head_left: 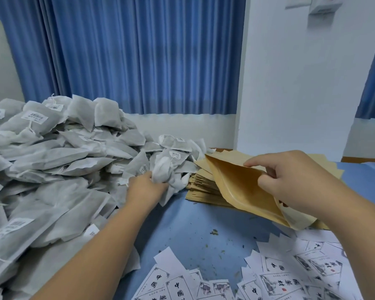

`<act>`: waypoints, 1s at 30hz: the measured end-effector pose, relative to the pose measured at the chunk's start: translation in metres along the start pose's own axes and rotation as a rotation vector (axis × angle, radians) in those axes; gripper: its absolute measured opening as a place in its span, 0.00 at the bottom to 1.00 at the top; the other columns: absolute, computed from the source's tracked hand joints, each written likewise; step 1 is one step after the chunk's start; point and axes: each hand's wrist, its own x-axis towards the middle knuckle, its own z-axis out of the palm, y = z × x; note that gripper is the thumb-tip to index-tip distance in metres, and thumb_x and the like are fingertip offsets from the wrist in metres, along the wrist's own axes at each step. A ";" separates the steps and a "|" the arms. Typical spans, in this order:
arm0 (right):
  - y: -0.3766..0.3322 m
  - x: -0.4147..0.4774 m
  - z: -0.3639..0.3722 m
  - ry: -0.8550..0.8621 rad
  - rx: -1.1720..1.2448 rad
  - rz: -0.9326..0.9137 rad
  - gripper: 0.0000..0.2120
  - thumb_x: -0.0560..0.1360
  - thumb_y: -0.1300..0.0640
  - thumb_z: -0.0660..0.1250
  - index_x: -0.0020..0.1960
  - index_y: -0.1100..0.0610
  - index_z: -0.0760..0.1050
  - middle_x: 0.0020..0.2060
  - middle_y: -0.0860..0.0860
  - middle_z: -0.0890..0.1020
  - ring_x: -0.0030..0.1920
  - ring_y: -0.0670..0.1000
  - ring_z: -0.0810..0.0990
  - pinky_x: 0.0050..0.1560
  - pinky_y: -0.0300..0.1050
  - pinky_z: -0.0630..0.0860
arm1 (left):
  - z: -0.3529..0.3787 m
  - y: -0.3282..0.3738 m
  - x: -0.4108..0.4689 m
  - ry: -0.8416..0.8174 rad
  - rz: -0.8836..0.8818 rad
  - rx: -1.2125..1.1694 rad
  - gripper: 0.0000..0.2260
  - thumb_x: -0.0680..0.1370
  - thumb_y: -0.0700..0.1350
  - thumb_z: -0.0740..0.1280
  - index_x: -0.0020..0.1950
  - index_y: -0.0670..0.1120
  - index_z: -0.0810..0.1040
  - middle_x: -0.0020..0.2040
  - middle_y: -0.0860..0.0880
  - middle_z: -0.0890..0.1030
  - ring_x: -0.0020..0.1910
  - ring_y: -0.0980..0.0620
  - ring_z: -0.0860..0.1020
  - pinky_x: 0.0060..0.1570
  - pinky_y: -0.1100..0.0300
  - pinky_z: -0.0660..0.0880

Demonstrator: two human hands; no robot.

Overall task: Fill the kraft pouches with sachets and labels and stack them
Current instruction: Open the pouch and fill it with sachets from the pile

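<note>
The kraft pouch (243,187) sits right of centre, its long axis running from upper left down to lower right and its mouth gaping toward the left. My right hand (290,180) pinches its upper lip, holding it open over the stack of flat pouches (201,187). Just left of the mouth, my left hand (147,187) is curled round a bunch of sachets (162,172) at the edge of the sachet heap (52,159). It is the nearer hand, so I judge the load goes rightward. Labels (279,278) lie at lower right.
</note>
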 end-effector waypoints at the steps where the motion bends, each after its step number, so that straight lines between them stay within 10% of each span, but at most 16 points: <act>1: 0.000 0.000 0.000 -0.001 0.002 0.003 0.20 0.73 0.61 0.61 0.57 0.40 0.78 0.24 0.34 0.73 0.27 0.41 0.74 0.32 0.42 0.74 | 0.003 -0.003 0.003 0.021 -0.025 -0.019 0.15 0.72 0.48 0.71 0.56 0.45 0.79 0.54 0.40 0.78 0.49 0.42 0.78 0.48 0.53 0.77; 10: -0.001 0.001 0.004 -0.045 -0.010 -0.018 0.21 0.73 0.61 0.60 0.58 0.40 0.78 0.25 0.31 0.73 0.31 0.36 0.74 0.31 0.38 0.68 | 0.039 -0.014 0.001 -0.034 -0.081 -0.245 0.03 0.70 0.45 0.71 0.41 0.46 0.81 0.37 0.47 0.82 0.36 0.48 0.77 0.34 0.60 0.69; 18: 0.002 0.001 0.006 -0.042 0.004 -0.047 0.21 0.73 0.61 0.60 0.56 0.39 0.78 0.26 0.32 0.74 0.30 0.37 0.74 0.31 0.33 0.69 | 0.049 -0.006 0.025 0.015 -0.268 -0.741 0.05 0.72 0.41 0.74 0.42 0.48 0.79 0.43 0.48 0.81 0.42 0.49 0.77 0.38 0.59 0.73; 24: 0.005 0.002 0.004 -0.028 0.023 -0.041 0.21 0.72 0.61 0.61 0.55 0.38 0.78 0.24 0.40 0.74 0.28 0.41 0.72 0.31 0.32 0.69 | 0.056 -0.009 0.037 0.119 -0.453 -0.964 0.35 0.64 0.36 0.79 0.68 0.39 0.68 0.62 0.40 0.77 0.60 0.40 0.77 0.64 0.44 0.73; 28: 0.007 0.003 0.003 -0.032 0.036 -0.027 0.21 0.72 0.61 0.61 0.55 0.38 0.78 0.24 0.41 0.74 0.28 0.40 0.74 0.29 0.34 0.69 | 0.056 -0.011 0.038 -0.016 -0.472 -0.960 0.25 0.65 0.36 0.78 0.61 0.37 0.78 0.54 0.43 0.82 0.41 0.48 0.78 0.46 0.53 0.78; 30: 0.008 0.003 0.002 -0.022 0.037 -0.032 0.20 0.72 0.61 0.61 0.55 0.39 0.78 0.24 0.40 0.74 0.30 0.39 0.73 0.30 0.32 0.68 | 0.054 -0.009 0.035 -0.029 -0.474 -0.924 0.23 0.65 0.38 0.79 0.58 0.38 0.79 0.48 0.46 0.82 0.39 0.50 0.76 0.52 0.53 0.77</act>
